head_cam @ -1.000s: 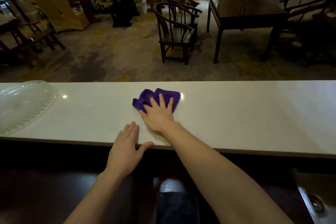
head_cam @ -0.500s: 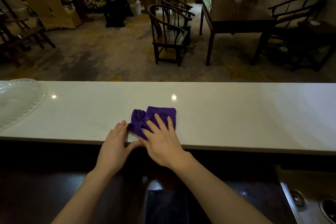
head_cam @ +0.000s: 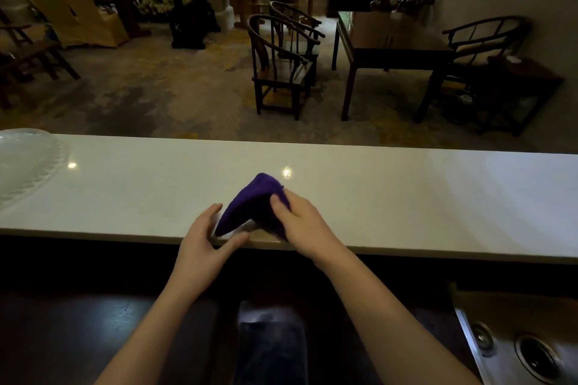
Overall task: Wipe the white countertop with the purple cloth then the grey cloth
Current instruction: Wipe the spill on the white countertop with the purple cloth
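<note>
The purple cloth is bunched and lifted off the white countertop near its front edge, one corner hanging down to the left. My right hand is shut on the cloth's right side, thumb on top. Just left of the hanging corner, my left hand rests on the counter's front edge with fingers apart, holding nothing. No grey cloth is in view.
A clear glass platter lies on the counter's far left. A steel sink sits low at the right. Beyond the counter stand dark wooden chairs and a dark table.
My right hand drew the cloth back to the front edge, then closed on it and raised it off the surface. My left hand stayed at the edge beside it.
</note>
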The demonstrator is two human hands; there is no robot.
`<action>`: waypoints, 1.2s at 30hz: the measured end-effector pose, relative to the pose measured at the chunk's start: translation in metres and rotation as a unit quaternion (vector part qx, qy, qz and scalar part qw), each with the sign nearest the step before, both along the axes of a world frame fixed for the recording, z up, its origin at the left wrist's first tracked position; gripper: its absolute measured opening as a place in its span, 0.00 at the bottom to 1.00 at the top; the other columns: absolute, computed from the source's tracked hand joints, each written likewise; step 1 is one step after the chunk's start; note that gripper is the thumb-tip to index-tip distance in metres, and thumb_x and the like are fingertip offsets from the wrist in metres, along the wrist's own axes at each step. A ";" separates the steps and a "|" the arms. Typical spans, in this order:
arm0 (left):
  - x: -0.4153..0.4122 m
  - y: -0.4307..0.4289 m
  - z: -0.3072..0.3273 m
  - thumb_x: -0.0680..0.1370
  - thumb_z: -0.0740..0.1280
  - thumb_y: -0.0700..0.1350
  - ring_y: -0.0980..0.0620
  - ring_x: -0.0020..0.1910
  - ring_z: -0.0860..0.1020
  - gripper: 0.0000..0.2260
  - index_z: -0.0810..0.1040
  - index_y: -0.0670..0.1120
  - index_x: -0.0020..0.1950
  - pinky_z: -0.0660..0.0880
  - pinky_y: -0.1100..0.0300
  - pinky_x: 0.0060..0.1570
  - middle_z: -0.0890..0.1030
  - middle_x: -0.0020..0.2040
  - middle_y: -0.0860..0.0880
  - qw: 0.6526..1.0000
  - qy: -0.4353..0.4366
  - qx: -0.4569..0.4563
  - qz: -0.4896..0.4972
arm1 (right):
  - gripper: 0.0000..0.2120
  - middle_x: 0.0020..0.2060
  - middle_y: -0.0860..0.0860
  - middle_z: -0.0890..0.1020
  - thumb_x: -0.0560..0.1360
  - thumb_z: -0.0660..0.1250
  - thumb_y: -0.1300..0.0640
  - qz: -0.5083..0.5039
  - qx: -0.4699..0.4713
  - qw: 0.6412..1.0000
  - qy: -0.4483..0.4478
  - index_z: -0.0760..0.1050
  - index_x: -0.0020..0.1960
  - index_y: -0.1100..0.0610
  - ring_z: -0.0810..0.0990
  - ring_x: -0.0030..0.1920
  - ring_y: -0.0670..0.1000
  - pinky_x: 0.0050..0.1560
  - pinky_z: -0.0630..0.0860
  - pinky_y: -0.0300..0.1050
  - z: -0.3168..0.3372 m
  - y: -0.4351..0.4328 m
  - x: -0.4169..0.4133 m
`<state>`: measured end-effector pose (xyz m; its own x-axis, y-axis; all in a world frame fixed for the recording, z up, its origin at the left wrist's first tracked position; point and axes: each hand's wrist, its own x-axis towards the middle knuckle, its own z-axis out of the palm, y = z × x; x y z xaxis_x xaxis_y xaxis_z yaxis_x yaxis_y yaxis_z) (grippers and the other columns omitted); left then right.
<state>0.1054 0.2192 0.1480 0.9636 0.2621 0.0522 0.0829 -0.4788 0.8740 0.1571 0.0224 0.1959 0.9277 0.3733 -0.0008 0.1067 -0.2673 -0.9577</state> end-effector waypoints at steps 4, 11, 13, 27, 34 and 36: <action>-0.007 -0.022 0.021 0.61 0.74 0.66 0.53 0.57 0.82 0.34 0.79 0.49 0.62 0.75 0.64 0.52 0.85 0.55 0.53 0.980 0.015 -0.193 0.039 | 0.16 0.56 0.52 0.87 0.83 0.59 0.46 -0.015 0.174 0.969 0.172 0.82 0.59 0.51 0.84 0.60 0.55 0.64 0.77 0.57 0.014 -0.014 -0.003; -0.017 -0.040 0.048 0.75 0.66 0.63 0.44 0.63 0.80 0.27 0.81 0.46 0.64 0.79 0.51 0.57 0.82 0.63 0.43 0.816 0.228 -0.515 -0.128 | 0.17 0.58 0.56 0.86 0.82 0.62 0.46 -0.028 0.288 0.908 0.304 0.82 0.61 0.55 0.85 0.58 0.57 0.57 0.81 0.52 0.019 -0.036 -0.033; -0.022 -0.047 0.047 0.76 0.67 0.59 0.44 0.63 0.80 0.23 0.81 0.46 0.63 0.80 0.51 0.56 0.82 0.63 0.42 0.811 0.233 -0.519 -0.137 | 0.19 0.59 0.56 0.86 0.83 0.61 0.45 -0.038 0.295 0.905 0.305 0.81 0.63 0.57 0.84 0.60 0.57 0.59 0.80 0.53 0.016 -0.044 -0.040; -0.064 -0.140 -0.052 0.79 0.66 0.45 0.50 0.60 0.81 0.14 0.76 0.55 0.65 0.79 0.50 0.58 0.84 0.60 0.51 0.929 0.115 -0.327 -0.127 | 0.12 0.55 0.47 0.87 0.82 0.65 0.63 -0.178 0.170 0.957 0.155 0.79 0.62 0.51 0.85 0.58 0.49 0.54 0.81 0.41 -0.103 -0.134 -0.118; -0.078 -0.183 -0.121 0.81 0.63 0.40 0.50 0.70 0.72 0.25 0.63 0.52 0.76 0.67 0.45 0.71 0.72 0.73 0.48 0.947 0.183 -0.230 -0.134 | 0.13 0.57 0.42 0.84 0.82 0.66 0.57 -0.195 0.038 0.961 0.194 0.76 0.64 0.45 0.83 0.58 0.41 0.61 0.79 0.43 -0.169 -0.170 -0.140; -0.082 -0.192 -0.134 0.81 0.63 0.39 0.49 0.73 0.69 0.28 0.58 0.52 0.79 0.66 0.47 0.73 0.68 0.76 0.48 0.949 0.195 -0.204 -0.139 | 0.14 0.55 0.38 0.82 0.82 0.66 0.56 -0.191 -0.006 0.961 0.198 0.74 0.65 0.43 0.81 0.58 0.40 0.60 0.78 0.41 -0.183 -0.178 -0.143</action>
<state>0.0239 0.0276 0.0135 0.9240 -0.0842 -0.3730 0.3573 -0.1574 0.9206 0.0139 -0.1560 0.0129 0.9235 0.0034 -0.3835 -0.3729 -0.2253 -0.9001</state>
